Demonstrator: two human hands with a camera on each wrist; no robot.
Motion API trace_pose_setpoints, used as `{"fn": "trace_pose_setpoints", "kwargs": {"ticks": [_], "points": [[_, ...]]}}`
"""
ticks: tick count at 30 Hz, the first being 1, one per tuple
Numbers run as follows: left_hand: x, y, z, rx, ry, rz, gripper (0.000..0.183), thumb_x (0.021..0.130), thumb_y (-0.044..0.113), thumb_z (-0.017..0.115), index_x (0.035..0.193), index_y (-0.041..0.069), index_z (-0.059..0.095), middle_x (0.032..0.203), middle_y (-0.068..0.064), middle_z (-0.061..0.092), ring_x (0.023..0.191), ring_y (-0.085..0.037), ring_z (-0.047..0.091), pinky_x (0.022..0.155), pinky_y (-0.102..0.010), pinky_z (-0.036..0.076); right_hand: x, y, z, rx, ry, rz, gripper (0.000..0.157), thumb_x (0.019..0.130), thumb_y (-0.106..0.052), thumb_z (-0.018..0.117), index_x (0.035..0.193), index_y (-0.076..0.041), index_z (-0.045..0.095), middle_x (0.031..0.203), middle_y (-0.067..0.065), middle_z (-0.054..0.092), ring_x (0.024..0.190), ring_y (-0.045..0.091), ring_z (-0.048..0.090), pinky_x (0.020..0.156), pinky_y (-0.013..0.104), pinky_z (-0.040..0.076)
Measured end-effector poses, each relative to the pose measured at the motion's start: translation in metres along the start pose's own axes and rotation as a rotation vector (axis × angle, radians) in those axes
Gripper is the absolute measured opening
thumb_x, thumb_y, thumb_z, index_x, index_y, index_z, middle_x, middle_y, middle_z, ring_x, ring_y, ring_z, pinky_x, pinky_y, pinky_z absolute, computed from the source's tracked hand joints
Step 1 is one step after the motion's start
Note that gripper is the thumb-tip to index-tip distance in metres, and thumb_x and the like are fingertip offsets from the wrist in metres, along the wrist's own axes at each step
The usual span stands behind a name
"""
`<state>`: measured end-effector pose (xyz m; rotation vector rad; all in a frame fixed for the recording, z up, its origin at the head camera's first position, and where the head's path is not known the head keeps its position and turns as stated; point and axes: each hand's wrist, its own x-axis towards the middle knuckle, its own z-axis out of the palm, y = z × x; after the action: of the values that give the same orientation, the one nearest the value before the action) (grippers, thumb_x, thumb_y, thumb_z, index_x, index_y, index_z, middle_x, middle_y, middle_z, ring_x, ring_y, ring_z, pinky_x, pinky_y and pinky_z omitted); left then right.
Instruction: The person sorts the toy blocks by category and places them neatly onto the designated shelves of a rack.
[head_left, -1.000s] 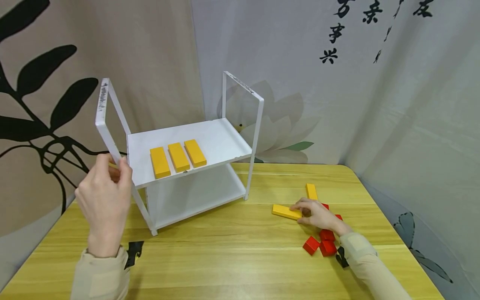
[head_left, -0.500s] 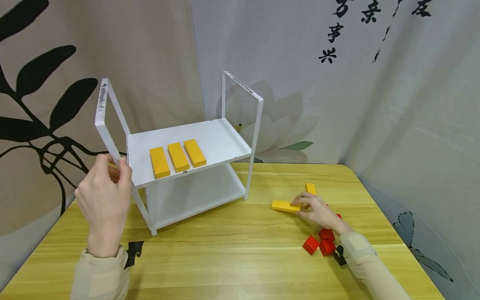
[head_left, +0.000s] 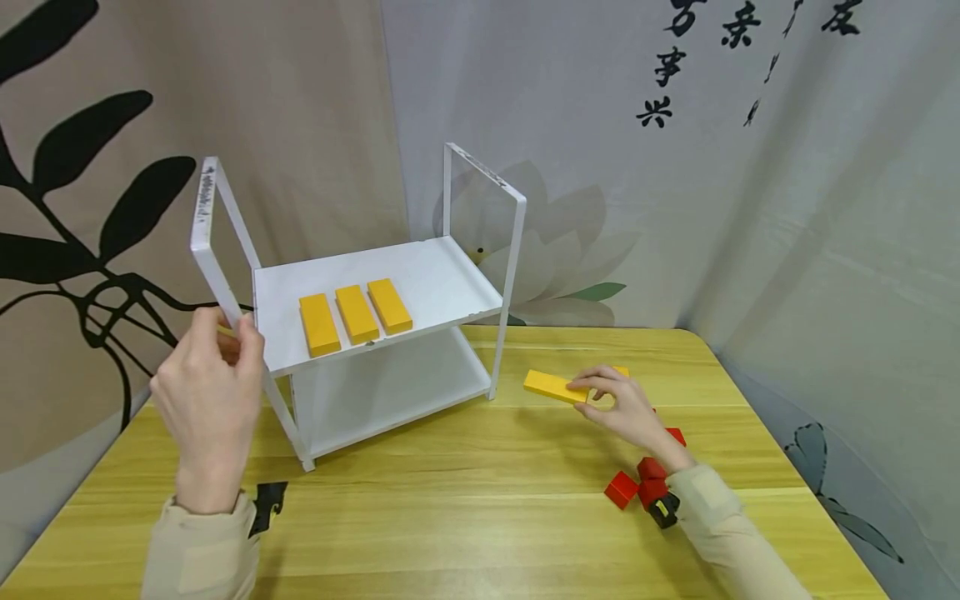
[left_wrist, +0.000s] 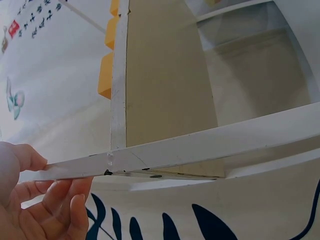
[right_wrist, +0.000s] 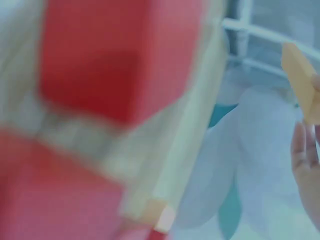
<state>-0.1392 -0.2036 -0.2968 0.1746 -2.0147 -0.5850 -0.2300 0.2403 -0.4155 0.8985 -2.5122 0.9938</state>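
My left hand [head_left: 213,392] grips the front left post of a white two-tier rack [head_left: 375,265]; the left wrist view shows thumb and fingers around that white bar [left_wrist: 165,157]. Several inches to the right of the rack, my right hand [head_left: 626,412] pinches one end of a yellow block [head_left: 553,386], its other end pointing left toward the rack. In the right wrist view the held block [right_wrist: 300,82] is at the right edge, between thumb and fingers. On the upper shelf three yellow blocks [head_left: 357,315] lie side by side near the front edge.
Red blocks [head_left: 622,490] lie on the wooden table [head_left: 450,517] below and beside my right forearm, partly hidden by it. Another yellow block [head_left: 622,371] shows behind my right hand. The rack's lower shelf [head_left: 397,396] is bare. Printed curtains hang behind the table.
My right hand has lifted the yellow block off the table and carried it up and slightly left toward the rack. My left hand has stayed on the post.
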Motion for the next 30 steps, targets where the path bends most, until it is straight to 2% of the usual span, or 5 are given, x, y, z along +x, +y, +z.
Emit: {"fn": "trace_pose_setpoints", "kwargs": {"ticks": [5, 12, 15, 22, 30], "points": [[0.000, 0.000, 0.000, -0.004, 0.000, 0.000, 0.033, 0.095, 0.023, 0.052, 0.091, -0.008, 0.059, 0.068, -0.025, 0.063, 0.051, -0.038, 0.055, 0.045, -0.014, 0.023, 0.012, -0.025, 0.002, 0.012, 0.135, -0.103, 0.029, 0.073, 0.001, 0.077, 0.100, -0.010, 0.072, 0.103, 0.006, 0.067, 0.084, 0.016, 0.061, 0.067, 0.023, 0.050], [0.000, 0.000, 0.000, -0.004, -0.001, -0.001, 0.033, 0.095, 0.023, 0.052, 0.091, -0.008, 0.059, 0.068, -0.025, 0.063, 0.050, -0.037, 0.054, 0.045, -0.015, 0.023, 0.033, -0.062, 0.005, 0.049, 0.283, -0.188, 0.031, 0.065, 0.011, 0.078, 0.094, 0.001, 0.072, 0.097, 0.016, 0.067, 0.077, 0.023, 0.058, 0.068, 0.009, 0.040], [0.000, 0.000, 0.000, -0.003, -0.005, 0.000, 0.032, 0.095, 0.023, 0.052, 0.091, -0.008, 0.059, 0.068, -0.024, 0.063, 0.050, -0.037, 0.054, 0.045, -0.015, 0.023, 0.041, -0.077, 0.005, 0.063, 0.328, -0.206, 0.031, 0.065, 0.010, 0.078, 0.093, 0.001, 0.072, 0.097, 0.016, 0.067, 0.076, 0.022, 0.058, 0.068, 0.009, 0.040], [-0.001, 0.000, 0.000, -0.005, 0.000, 0.007, 0.032, 0.095, 0.022, 0.052, 0.090, -0.009, 0.059, 0.067, -0.025, 0.063, 0.049, -0.037, 0.054, 0.044, -0.015, 0.024, 0.058, -0.106, 0.008, 0.134, 0.374, -0.208, 0.029, 0.073, 0.003, 0.077, 0.100, -0.005, 0.073, 0.102, 0.010, 0.067, 0.083, 0.016, 0.057, 0.069, 0.017, 0.044], [-0.001, 0.000, 0.000, -0.006, -0.002, 0.010, 0.032, 0.095, 0.022, 0.052, 0.091, -0.009, 0.059, 0.067, -0.025, 0.063, 0.049, -0.037, 0.054, 0.043, -0.015, 0.024, 0.084, -0.124, 0.022, 0.225, 0.426, -0.189, 0.027, 0.076, -0.002, 0.076, 0.102, -0.004, 0.072, 0.105, 0.011, 0.067, 0.087, 0.021, 0.061, 0.070, 0.024, 0.048]]}}
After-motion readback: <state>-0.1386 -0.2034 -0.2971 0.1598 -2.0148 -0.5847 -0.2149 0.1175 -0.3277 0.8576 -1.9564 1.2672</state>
